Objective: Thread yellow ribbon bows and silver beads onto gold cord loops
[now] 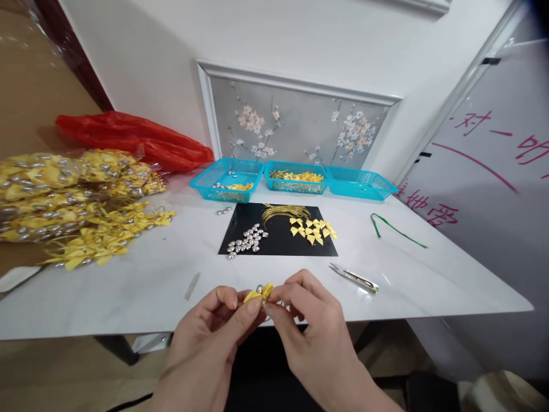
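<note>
Close to the table's front edge, a small yellow bow (253, 296) with a silver bead (259, 289) is held up between both hands. My left hand (218, 326) pinches the bow from the left, thumb in front. From the right, my right hand (306, 315) closes thumb and fingertips on the bow's other side. A thin strand shows under the right fingers, partly hidden. Beyond the hands lies a black mat (274, 247) carrying heart-shaped silver beads (249, 239), a bunch of gold cords (285, 212) and loose yellow bows (313, 230).
Thread snips (355, 278) lie right of my hands, with a green cord (398, 230) farther right. Blue baskets stand along the wall: left (227, 194), middle (295, 186), right (364, 191). Finished-looking yellow bow strings (107, 232) and a red bag (132, 140) fill the left side.
</note>
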The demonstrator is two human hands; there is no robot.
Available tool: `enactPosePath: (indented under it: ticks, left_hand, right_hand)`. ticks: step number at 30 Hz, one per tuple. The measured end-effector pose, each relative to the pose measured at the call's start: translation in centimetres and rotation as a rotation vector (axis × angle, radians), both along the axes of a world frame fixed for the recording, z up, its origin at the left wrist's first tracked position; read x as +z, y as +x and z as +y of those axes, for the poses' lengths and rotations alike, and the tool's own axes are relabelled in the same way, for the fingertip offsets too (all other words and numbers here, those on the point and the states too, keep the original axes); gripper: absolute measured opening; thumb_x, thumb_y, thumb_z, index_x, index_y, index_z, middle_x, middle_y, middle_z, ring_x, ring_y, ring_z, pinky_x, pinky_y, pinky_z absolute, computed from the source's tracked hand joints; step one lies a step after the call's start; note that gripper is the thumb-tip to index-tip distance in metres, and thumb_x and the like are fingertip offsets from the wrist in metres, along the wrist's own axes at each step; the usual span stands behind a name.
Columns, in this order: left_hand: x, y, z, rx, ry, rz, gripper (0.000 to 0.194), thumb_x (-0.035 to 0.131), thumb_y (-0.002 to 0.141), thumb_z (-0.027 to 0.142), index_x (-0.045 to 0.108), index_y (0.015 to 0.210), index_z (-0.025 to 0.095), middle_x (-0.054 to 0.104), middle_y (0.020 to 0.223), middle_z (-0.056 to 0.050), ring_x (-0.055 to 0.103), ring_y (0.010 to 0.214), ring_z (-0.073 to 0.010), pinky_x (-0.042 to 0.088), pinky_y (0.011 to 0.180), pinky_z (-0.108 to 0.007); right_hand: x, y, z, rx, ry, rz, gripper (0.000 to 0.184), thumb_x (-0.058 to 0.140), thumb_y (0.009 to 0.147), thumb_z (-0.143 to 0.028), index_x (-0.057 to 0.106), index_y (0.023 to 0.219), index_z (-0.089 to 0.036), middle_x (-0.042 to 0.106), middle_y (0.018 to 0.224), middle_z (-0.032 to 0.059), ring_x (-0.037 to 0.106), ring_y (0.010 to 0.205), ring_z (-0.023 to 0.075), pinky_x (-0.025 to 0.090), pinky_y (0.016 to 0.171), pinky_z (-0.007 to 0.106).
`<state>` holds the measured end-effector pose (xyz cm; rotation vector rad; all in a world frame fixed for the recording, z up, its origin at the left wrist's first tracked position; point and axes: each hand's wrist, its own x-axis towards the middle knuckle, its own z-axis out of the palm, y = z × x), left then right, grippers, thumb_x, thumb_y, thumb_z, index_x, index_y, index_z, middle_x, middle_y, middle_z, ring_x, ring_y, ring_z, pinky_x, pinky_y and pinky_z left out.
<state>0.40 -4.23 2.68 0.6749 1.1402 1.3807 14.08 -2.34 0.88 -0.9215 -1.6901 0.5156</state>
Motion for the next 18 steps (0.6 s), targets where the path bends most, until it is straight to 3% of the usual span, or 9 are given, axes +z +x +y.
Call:
enactPosePath:
  ticks: [3,6,13,18]
  left_hand:
    - [-0.1,-0.1,0.1,0.022,-0.006,0.009,0.039,0.091,0.064,0.028,0.052,0.065,0.021,0.066,0.069,0.004,0.063,0.077,-0.0145,0.057,0.073,-0.021]
    - [-0.1,0.0,0.3,0.07,0.01,0.009,0.042,0.093,0.059,0.03,0.052,0.065,0.021,0.066,0.068,0.003,0.063,0.076,-0.015,0.057,0.072,-0.021]
    - [-0.4,0.0,0.6,0.099,0.026,-0.002,0.045,0.094,0.056,0.035,0.052,0.065,0.021,0.068,0.071,0.002,0.063,0.077,-0.0155,0.058,0.072,-0.022]
    - [-0.8,-0.2,0.6,0.101,0.013,-0.025,0.044,0.094,0.055,0.033,0.053,0.066,0.021,0.067,0.072,0.002,0.063,0.078,-0.0158,0.059,0.074,-0.023]
  right_hand:
    - [0.6,0.6,-0.1,0.084,-0.126,0.062,0.014,0.057,0.089,-0.009,0.063,0.081,-0.018,0.057,0.078,0.0013,0.054,0.063,0.0114,0.047,0.054,0.022]
    - [0.8,0.9,-0.5,0.094,-0.15,0.036,0.015,0.055,0.091,-0.011,0.064,0.083,-0.019,0.059,0.081,0.0017,0.055,0.065,0.0117,0.046,0.054,0.022]
    - [-0.8,-0.1,-0.5,-0.144,0.172,-0.044,0.014,0.058,0.093,-0.01,0.072,0.095,-0.012,0.063,0.081,0.0068,0.064,0.069,0.016,0.055,0.063,0.026]
    - [-1.5,-0.7,0.1,-0.185,0.163,-0.108,0.016,0.058,0.093,-0.012,0.074,0.099,-0.011,0.062,0.08,0.0072,0.064,0.066,0.017,0.057,0.064,0.028]
